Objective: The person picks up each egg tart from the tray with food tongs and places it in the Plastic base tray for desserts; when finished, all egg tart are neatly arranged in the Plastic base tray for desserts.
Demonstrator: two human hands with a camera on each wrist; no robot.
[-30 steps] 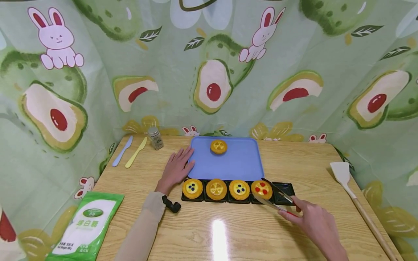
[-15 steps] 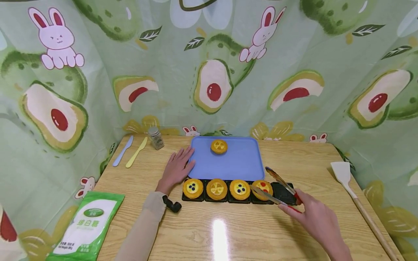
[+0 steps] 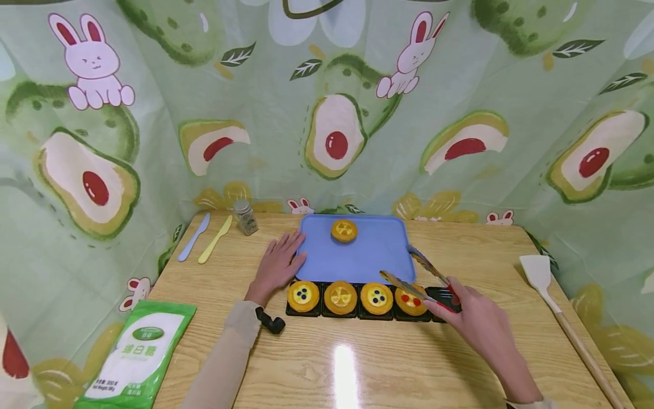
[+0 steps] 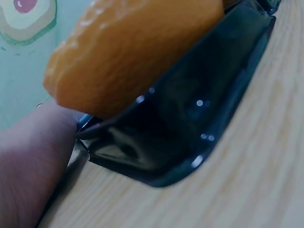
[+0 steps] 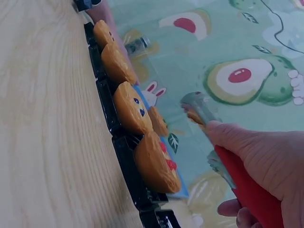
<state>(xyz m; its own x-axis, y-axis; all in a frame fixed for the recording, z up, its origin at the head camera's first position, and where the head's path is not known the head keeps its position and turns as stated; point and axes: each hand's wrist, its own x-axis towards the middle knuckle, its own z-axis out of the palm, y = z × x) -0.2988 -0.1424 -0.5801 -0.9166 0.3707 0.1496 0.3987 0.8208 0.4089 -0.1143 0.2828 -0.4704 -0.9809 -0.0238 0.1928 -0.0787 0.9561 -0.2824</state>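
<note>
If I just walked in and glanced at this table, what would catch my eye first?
Probably the row of four bright orange tarts in a black tray at the table's middle, just in front of a blue tray holding one more tart. The right hand holds red-handled tongs open above the red-dotted tart, while the left hand lies flat at the blue tray's edge. All around hangs a cloth printed with avocados and rabbits.
</note>
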